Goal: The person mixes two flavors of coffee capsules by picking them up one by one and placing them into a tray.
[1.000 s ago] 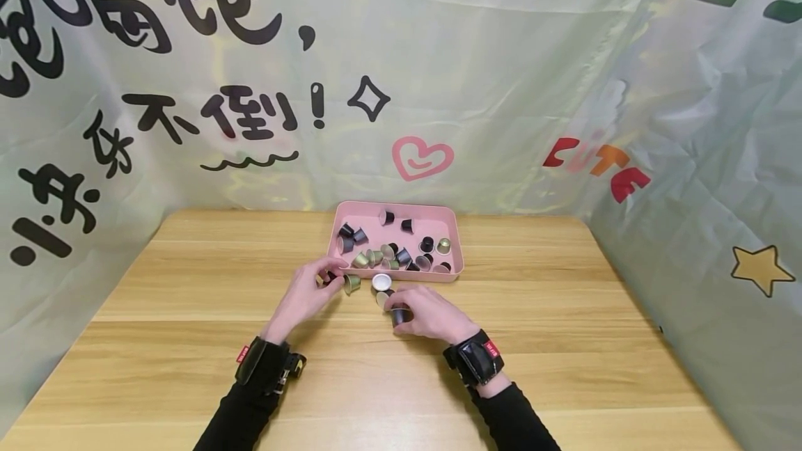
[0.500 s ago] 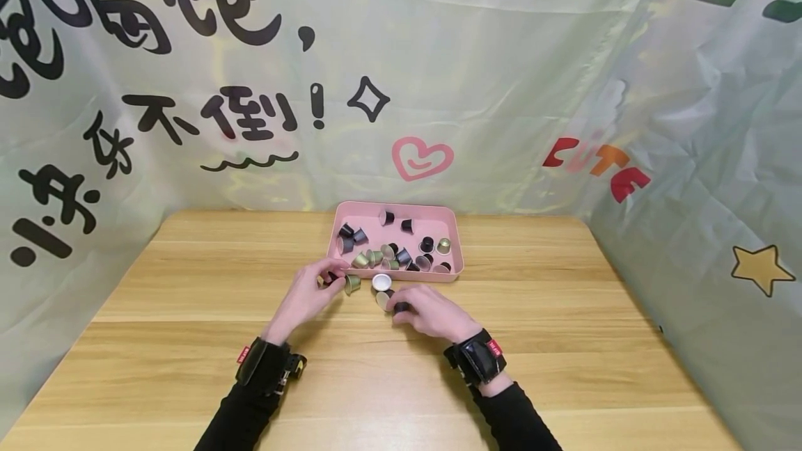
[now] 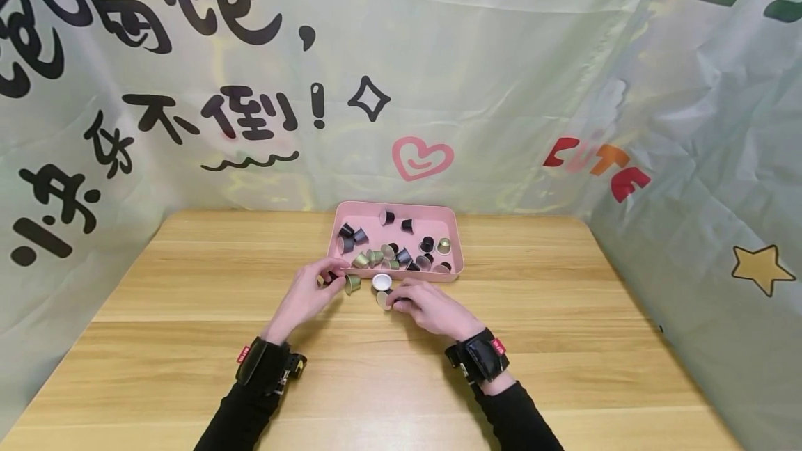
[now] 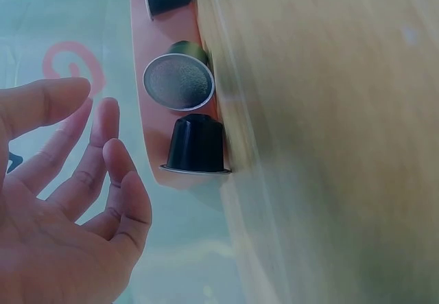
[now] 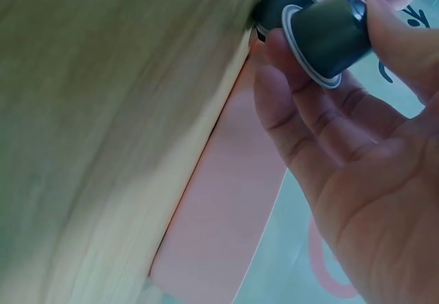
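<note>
My right hand [image 3: 435, 308] pinches a dark coffee capsule [image 5: 328, 35] between thumb and fingers, its silver rim facing outward in the right wrist view. Another dark capsule [image 5: 280, 2] appears just behind it. In the head view my fingers mostly hide the held capsule. A capsule with a white lid [image 3: 381, 282] and a pale-faced capsule [image 3: 383, 299] lie just left of these fingers. My left hand [image 3: 305, 294] is beside a green capsule [image 3: 353, 284] and a black capsule [image 4: 197, 143]. Its fingers are loosely bent with nothing between them in the left wrist view.
Behind both hands, a pink tray [image 3: 432, 218] holds several black, grey-blue and green capsules. It stands at the back of the wooden table [image 3: 388, 388], near a printed cloth backdrop [image 3: 476, 75]. A camera is strapped to each wrist.
My right hand has shifted slightly forward, bringing the dark capsule up toward the pale-faced one; the capsule has turned and is now mostly covered by fingers. The left hand has stayed in place.
</note>
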`<move>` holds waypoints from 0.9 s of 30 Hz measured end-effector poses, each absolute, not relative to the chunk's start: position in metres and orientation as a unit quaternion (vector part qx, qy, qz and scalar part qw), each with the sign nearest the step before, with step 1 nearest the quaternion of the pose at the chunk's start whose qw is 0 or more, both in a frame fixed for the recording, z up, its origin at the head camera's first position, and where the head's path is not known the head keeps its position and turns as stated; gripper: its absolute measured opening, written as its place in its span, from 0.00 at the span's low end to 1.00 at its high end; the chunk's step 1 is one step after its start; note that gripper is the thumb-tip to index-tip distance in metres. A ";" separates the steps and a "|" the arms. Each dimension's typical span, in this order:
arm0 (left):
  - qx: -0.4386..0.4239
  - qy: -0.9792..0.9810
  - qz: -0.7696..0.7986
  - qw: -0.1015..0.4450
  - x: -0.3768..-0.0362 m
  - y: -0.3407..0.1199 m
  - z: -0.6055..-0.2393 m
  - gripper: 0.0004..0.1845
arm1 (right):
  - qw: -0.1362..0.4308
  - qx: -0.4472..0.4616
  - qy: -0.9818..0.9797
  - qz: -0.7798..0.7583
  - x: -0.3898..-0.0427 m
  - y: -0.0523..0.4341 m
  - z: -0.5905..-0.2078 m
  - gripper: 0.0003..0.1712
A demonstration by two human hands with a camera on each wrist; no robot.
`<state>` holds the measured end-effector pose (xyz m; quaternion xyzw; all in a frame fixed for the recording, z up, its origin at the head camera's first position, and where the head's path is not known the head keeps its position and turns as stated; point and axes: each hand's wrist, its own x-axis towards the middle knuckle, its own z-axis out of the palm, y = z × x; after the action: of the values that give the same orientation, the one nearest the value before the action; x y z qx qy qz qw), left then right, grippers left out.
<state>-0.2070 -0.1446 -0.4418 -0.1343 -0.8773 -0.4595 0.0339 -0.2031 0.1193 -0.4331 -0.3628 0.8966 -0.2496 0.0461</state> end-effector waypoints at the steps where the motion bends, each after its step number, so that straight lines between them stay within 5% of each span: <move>1: -0.135 -0.877 -0.459 0.035 -0.207 -0.144 -0.442 0.16 | 0.045 -0.363 0.896 -0.252 -0.203 0.119 -0.433 0.11; 27: -0.132 -0.874 -0.467 0.030 -0.207 -0.146 -0.439 0.17 | 0.033 -0.373 0.891 -0.256 -0.210 0.117 -0.430 0.14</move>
<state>-0.2069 -0.1461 -0.4392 -0.1319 -0.8738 -0.4671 0.0300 -0.2104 0.1175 -0.4303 -0.3729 0.8914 -0.2557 0.0328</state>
